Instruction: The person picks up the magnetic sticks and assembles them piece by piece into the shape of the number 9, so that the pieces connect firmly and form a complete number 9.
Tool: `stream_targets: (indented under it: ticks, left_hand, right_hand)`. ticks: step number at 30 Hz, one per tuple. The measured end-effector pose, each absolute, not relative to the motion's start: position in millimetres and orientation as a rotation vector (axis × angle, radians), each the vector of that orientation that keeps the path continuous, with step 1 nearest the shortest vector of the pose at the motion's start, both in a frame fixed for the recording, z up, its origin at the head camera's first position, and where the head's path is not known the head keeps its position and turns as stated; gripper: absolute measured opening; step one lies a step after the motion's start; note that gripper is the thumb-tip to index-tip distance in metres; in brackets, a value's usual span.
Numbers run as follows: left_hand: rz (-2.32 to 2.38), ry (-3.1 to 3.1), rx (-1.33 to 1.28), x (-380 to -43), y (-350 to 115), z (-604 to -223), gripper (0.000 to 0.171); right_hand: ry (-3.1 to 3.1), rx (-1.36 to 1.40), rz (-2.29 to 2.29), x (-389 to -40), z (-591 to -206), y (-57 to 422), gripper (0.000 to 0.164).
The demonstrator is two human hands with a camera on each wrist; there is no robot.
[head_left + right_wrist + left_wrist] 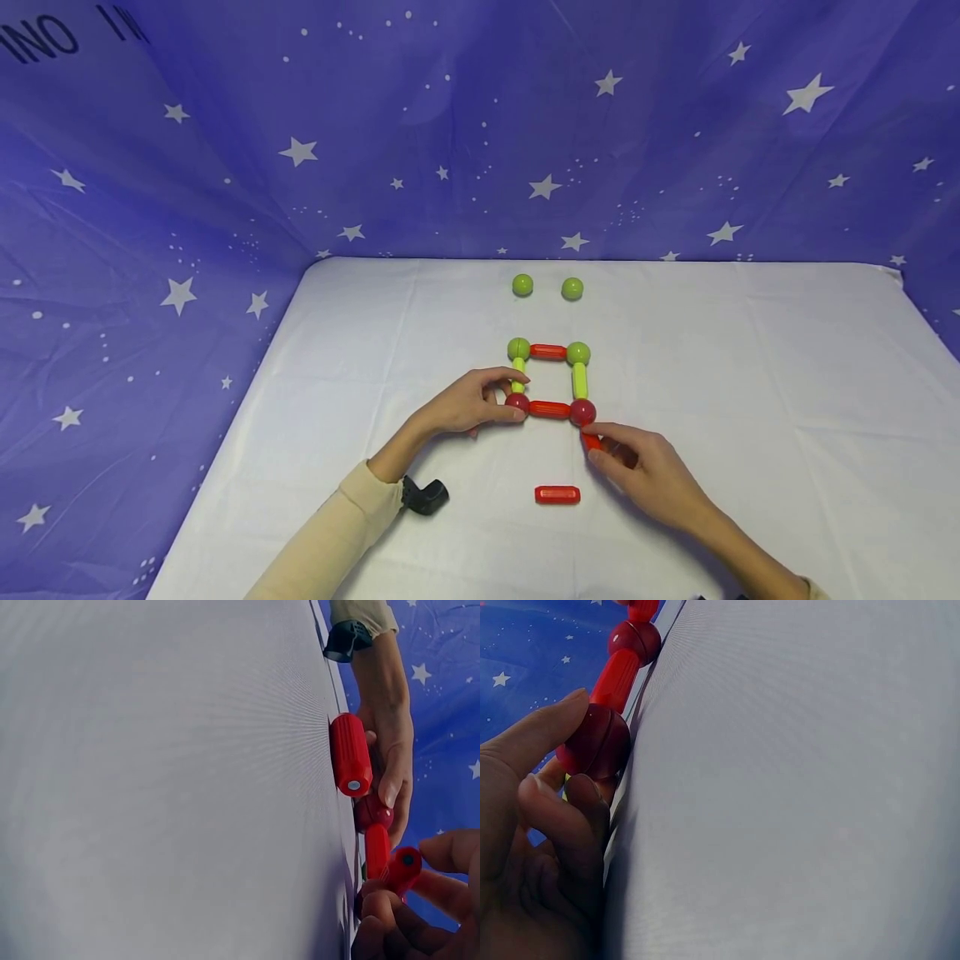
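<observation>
A square of rods and balls lies on the white cloth. Its near corners are a left red ball (pixel 516 403) and a right red ball (pixel 582 412), joined by a red rod (pixel 550 409). My left hand (pixel 467 402) grips the left red ball between thumb and fingers, as the left wrist view also shows. With thumb and fingers my right hand (pixel 656 477) pinches another red rod (pixel 591 440). This rod's far end is at the right red ball; whether they touch is hard to tell. Its near end, with a dark centre, points outward in the right wrist view.
Two green balls, a left one (pixel 522 285) and a right one (pixel 572 288), sit beyond the square. A loose red rod (pixel 557 495) lies nearer me, between my forearms. Green balls form the square's far corners. A star-patterned purple curtain (pixel 480 125) hangs behind the cloth-covered table (pixel 750 375).
</observation>
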State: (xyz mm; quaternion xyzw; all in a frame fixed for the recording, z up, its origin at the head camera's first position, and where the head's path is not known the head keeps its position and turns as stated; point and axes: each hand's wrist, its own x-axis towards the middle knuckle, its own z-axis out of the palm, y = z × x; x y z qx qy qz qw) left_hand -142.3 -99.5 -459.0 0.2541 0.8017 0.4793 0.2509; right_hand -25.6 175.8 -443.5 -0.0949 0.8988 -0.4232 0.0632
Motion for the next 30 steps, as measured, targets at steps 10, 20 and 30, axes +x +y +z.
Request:
stream_targets:
  ticks: [10,20,30]
  left_hand:
    - [1.295,2.188,0.673,-142.1,-99.2,-458.1,0.047]
    - [1.306,2.167,0.660,-142.3,-98.8,-458.0,0.047]
    - [1.334,2.137,0.632,-141.3,-99.4,-457.7,0.047]
  right_hand:
    - [2.639,-0.356,-1.314,-27.1,-445.5,176.2,0.034]
    - [2.631,-0.396,-1.295,-27.4,-447.1,175.7,0.036]
    - [2.622,-0.406,-1.266,-28.0,-447.2,175.5,0.036]
